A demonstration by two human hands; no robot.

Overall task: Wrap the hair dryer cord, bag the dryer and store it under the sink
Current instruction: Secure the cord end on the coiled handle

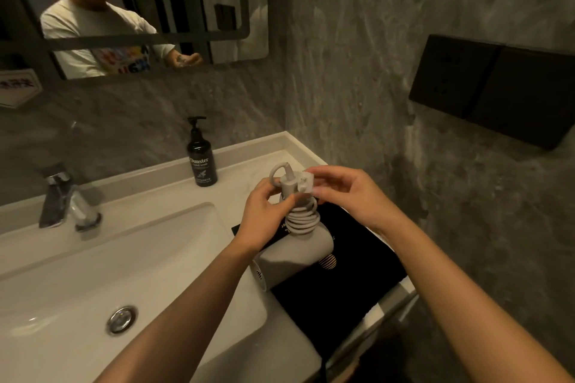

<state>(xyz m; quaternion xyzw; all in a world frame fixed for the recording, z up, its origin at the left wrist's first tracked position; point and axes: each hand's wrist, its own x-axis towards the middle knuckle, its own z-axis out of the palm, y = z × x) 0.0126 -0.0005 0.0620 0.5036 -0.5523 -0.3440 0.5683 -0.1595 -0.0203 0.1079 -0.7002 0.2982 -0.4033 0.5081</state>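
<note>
A pale grey hair dryer (292, 255) is held above the counter, its barrel low and its handle pointing up. Its cord (302, 217) is wound in tight coils round the handle. My left hand (264, 214) grips the handle by the coils. My right hand (345, 193) pinches the white plug (298, 185) at the top of the handle, with a short loop of cord arching beside it. A black bag (351, 283) lies flat on the counter under the dryer, to the right of the sink basin (133, 264).
A black pump bottle of hand wash (201, 162) stands at the back of the counter. The chrome tap (67, 199) sits left of it. A mirror (130, 6) hangs above; black wall sockets (494, 87) are on the right wall. The counter edge (401, 292) is near my right forearm.
</note>
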